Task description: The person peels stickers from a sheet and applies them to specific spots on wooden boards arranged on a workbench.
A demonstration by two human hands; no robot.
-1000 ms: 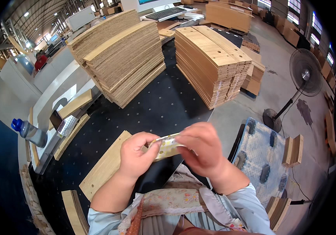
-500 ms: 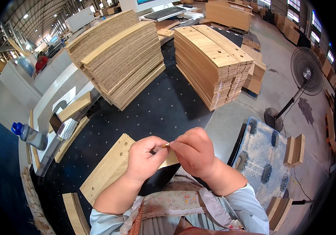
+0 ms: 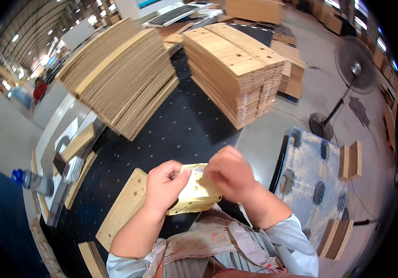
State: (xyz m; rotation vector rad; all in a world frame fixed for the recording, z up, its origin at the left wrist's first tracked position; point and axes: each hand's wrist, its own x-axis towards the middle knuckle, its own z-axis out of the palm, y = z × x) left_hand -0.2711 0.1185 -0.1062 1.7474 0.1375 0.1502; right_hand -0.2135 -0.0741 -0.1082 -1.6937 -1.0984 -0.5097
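Observation:
Above the front of the dark table, a pale yellow piece with small dark holes or spots point(image 3: 193, 200) sits between and below my hands; its kind is unclear. My left hand point(image 3: 164, 185) is closed in a pinch at its left side, thumb against curled fingers, and what they hold is too small to name. Over its right side my right hand point(image 3: 231, 175) is curled and blurred by motion; its fingertips hide whatever is in them. A light wooden board with round holes point(image 3: 124, 204) lies flat beside my left forearm.
Tall stacks of wooden boards point(image 3: 132, 76) and drilled boards point(image 3: 233, 65) stand at the table's far side. Left are a blue-capped bottle point(image 3: 37, 182) and loose wood strips point(image 3: 79, 141). Right are a dusty blue pallet point(image 3: 308, 178) and a standing fan point(image 3: 355, 68).
My hands have moved apart; they met around a small thin thing before. The yellow piece now shows much more between them. The whole view has shifted slightly.

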